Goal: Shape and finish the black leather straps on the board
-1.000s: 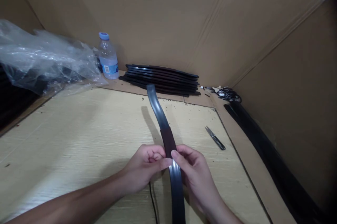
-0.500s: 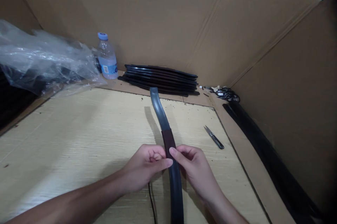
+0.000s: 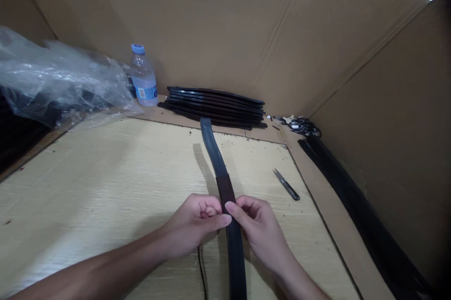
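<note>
A long, curved black strip (image 3: pixel 213 150) runs from the bottom edge of the view up toward the back of the table. A dark brown sleeve (image 3: pixel 225 188) wraps around its middle. My left hand (image 3: pixel 195 225) pinches the strip from the left, just below the sleeve, fingers curled. From the right, my right hand (image 3: pixel 257 229) grips the same spot, its thumb lying across the strip. The two thumbs nearly touch on top of the strip.
A stack of similar black strips (image 3: pixel 214 107) lies at the back by the cardboard wall (image 3: pixel 246 23). A water bottle (image 3: pixel 143 77) and crumpled clear plastic (image 3: pixel 59 79) are at the back left. Small snips (image 3: pixel 287 185) lie to the right, with long black strips (image 3: pixel 355 206) beyond.
The strip has turned slightly, so the glossy highlight near my hands is gone. Both hands have shifted a little up toward the sleeve, still gripping the strip.
</note>
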